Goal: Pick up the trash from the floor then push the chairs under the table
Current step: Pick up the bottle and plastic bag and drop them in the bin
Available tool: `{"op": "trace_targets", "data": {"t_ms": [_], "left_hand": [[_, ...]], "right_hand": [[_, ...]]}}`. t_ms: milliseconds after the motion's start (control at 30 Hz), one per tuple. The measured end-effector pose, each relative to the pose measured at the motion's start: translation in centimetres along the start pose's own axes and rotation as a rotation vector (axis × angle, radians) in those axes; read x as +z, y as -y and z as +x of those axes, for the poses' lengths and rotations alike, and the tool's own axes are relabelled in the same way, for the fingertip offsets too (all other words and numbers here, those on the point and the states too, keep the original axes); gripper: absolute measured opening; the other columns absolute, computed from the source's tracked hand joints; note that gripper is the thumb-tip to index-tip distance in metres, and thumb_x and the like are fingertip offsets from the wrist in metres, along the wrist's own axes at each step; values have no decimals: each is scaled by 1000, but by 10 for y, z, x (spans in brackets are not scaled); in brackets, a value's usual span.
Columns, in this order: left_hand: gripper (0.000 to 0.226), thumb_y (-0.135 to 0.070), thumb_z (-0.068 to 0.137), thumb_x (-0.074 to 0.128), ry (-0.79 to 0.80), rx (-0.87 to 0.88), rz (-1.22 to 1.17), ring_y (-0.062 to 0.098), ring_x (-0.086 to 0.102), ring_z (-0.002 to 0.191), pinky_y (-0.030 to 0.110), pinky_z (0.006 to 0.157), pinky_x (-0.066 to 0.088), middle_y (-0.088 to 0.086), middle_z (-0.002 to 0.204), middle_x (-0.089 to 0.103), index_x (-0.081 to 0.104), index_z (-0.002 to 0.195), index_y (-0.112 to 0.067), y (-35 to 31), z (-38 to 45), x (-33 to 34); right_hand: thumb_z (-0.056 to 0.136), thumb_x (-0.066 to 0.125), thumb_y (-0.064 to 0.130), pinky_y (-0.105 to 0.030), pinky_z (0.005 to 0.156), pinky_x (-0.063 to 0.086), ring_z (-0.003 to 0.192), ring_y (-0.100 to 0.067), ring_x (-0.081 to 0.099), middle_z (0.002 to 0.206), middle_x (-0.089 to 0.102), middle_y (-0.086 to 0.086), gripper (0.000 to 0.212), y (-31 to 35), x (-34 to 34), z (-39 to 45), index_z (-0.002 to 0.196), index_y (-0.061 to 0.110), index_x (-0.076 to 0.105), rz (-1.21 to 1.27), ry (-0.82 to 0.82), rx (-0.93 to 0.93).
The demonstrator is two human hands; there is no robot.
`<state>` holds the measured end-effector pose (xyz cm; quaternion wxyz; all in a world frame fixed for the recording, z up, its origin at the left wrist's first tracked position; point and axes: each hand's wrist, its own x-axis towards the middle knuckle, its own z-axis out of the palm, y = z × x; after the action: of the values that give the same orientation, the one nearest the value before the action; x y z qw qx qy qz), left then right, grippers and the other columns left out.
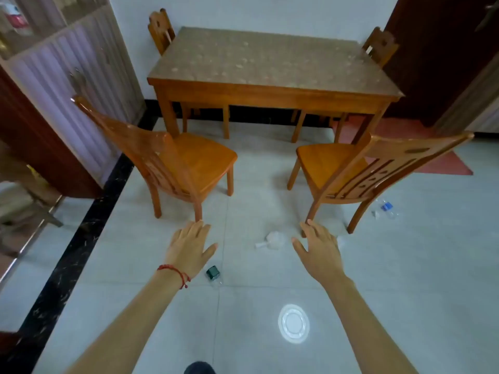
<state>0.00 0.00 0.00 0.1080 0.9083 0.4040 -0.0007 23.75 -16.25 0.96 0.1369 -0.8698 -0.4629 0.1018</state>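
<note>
Two wooden chairs stand pulled out from the table (270, 90): the left chair (199, 157) and the right chair (332, 168). Trash lies on the grey tile floor: a clear bottle with a dark green label (213, 273), a crumpled clear plastic piece (272, 240), a white round lid (293, 323), and a clear bottle with a blue label (386, 209) behind the right chair. My left hand (189, 248) and my right hand (320, 251) reach forward over the floor with fingers straight, holding nothing.
Two more chairs (160, 29) (380, 44) sit tucked in at the table's far side against the wall. A cabinet (67, 85) stands at the left, a dark door (442, 49) at the right, and a red mat (442, 160) lies beyond the right chair.
</note>
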Motion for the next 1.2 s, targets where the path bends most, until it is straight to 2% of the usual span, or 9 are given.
{"op": "trace_targets", "data": {"t_ms": [267, 467, 633, 900, 1033, 1100, 1200], "left_hand": [[52, -43, 93, 39, 36, -8, -17, 20, 29, 135, 34, 109, 26, 4, 143, 39, 35, 136, -14, 16, 60, 24], [53, -45, 93, 36, 116, -40, -54, 18, 25, 137, 34, 111, 24, 2, 145, 35, 31, 138, -16, 39, 115, 48], [56, -45, 94, 34, 173, -54, -64, 20, 21, 140, 34, 113, 20, 4, 149, 31, 26, 141, -15, 54, 153, 66], [56, -43, 93, 39, 222, -121, -146, 23, 21, 141, 36, 113, 20, 7, 150, 30, 31, 140, -14, 65, 186, 108], [53, -42, 91, 45, 197, -156, -158, 29, 33, 136, 41, 108, 30, 11, 144, 41, 42, 134, -10, 72, 203, 134], [57, -47, 88, 37, 168, -173, -164, 34, 43, 128, 45, 102, 38, 15, 135, 51, 50, 127, -6, 75, 212, 150], [66, -50, 84, 26, 163, -227, -180, 36, 47, 125, 47, 98, 41, 17, 131, 54, 53, 124, -4, 83, 225, 180]], "right_hand": [[93, 45, 39, -38, 108, 25, 134, -23, 32, 142, 40, -8, 48, -3, 24, 61, 134, 14, 41, 3, 11, 8], [94, 42, 40, -34, 109, 23, 135, -21, 31, 145, 37, -6, 47, 4, 56, 120, 135, 16, 39, -19, 101, 10], [93, 46, 36, -34, 107, 26, 133, -22, 35, 143, 41, -6, 45, 13, 80, 158, 133, 15, 44, 31, 122, -1], [91, 53, 31, -38, 106, 31, 130, -27, 41, 141, 45, -12, 45, 7, 125, 199, 130, 10, 48, 37, 180, -45], [89, 58, 26, -39, 103, 34, 125, -31, 46, 137, 49, -13, 42, -2, 158, 224, 127, 8, 52, 87, 180, -65], [87, 56, 26, -41, 99, 37, 121, -33, 50, 133, 52, -15, 41, -7, 178, 236, 124, 7, 54, 95, 176, -85], [85, 56, 26, -39, 97, 36, 118, -34, 52, 131, 54, -16, 42, -19, 212, 253, 122, 6, 55, 101, 182, -98]]}}
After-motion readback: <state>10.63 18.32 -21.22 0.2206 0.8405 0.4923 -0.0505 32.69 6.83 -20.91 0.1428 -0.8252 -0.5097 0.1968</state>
